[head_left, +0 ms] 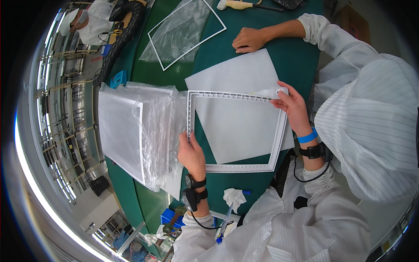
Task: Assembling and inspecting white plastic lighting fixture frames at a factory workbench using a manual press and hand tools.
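Observation:
A white rectangular plastic frame point(278, 142) with a ribbed edge is held between my two hands, a little above a white sheet. My left hand point(192, 155) has its fingers closed on the frame's left side. My right hand point(293, 105) grips the upper right corner. Also in the right hand is a small white item point(280, 91) with a pale tapering end, perhaps a bottle, partly covered by fingers. The white sheet point(244, 126) lies askew on the green table point(297, 61). Left of the frame is a stack of plastic-wrapped frames point(150, 131).
Another white frame point(193, 48) lies on clear plastic at the back. A co-worker's hand point(249, 40) rests near the sheet; their capped head is at right. A crumpled white cloth point(234, 197), a blue-handled tool point(220, 238) and a blue box point(172, 217) are nearer me.

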A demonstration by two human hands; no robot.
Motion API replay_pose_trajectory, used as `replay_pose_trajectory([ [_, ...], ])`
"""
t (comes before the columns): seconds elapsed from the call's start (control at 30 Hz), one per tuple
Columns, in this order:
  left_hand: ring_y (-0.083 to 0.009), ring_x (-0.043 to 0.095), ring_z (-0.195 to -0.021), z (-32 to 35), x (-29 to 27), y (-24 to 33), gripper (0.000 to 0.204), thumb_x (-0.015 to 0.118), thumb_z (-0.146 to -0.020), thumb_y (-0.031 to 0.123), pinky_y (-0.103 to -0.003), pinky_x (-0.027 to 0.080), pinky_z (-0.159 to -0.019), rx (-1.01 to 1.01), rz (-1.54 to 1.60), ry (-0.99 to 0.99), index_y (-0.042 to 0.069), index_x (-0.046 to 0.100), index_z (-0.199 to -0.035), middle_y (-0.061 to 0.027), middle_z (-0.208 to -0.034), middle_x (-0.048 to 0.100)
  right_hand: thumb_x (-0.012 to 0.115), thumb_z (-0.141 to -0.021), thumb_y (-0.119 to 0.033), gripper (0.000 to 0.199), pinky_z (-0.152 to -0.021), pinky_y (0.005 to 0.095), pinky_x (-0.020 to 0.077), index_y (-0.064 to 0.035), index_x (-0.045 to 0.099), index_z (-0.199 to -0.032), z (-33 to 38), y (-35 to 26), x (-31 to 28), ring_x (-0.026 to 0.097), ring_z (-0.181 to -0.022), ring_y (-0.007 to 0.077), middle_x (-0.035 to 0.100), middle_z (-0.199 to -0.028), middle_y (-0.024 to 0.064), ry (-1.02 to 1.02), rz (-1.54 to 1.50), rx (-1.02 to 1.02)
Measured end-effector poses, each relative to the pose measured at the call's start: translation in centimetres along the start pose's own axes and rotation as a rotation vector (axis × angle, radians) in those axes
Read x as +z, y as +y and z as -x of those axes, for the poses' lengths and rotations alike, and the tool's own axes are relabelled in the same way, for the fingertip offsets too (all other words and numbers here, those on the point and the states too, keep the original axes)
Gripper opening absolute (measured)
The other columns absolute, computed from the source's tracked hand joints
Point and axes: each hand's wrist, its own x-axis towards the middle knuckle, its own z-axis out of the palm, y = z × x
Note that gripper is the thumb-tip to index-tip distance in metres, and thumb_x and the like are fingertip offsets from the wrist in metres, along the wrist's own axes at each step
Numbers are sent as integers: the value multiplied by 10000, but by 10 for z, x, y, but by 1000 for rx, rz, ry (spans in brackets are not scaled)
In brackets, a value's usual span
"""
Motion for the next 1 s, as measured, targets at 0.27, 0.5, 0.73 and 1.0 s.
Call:
replay_pose_trajectory([
  [0.27,-437,610,-713,49,20,-40,164,545,-1000,191,-501,451,-609,-200,108,-207,28,523,-992,-196,-832,638,513,-1033,-208,434,-787,203,529,-44,466,-1432,0,34,-31,642,-840,64,651,-1070,41,-166,-535,134],
  [0.5,-454,561,-900,82,36,-53,243,582,-956,207,-505,472,-758,-258,-94,-344,-15,532,-1041,-225,-958,564,510,-1039,-232,454,-784,207,552,-51,446,-1450,3,35,-45,650,-840,68,665,-1081,57,-109,-572,140],
  [0.73,-383,550,-1030,22,31,20,447,715,-846,167,-455,454,-880,343,31,-78,43,583,-1255,-178,-1071,564,523,-1031,-234,463,-771,199,543,-66,447,-1455,13,41,-52,639,-837,67,659,-1087,67,-76,-582,135],
  [1.0,-287,568,-917,-33,88,45,289,718,-845,187,-413,465,-811,776,139,-353,100,617,-1102,-78,-955,564,536,-1020,-227,475,-776,198,536,-74,447,-1461,18,41,-52,636,-831,75,646,-1108,90,-63,-627,133],
])
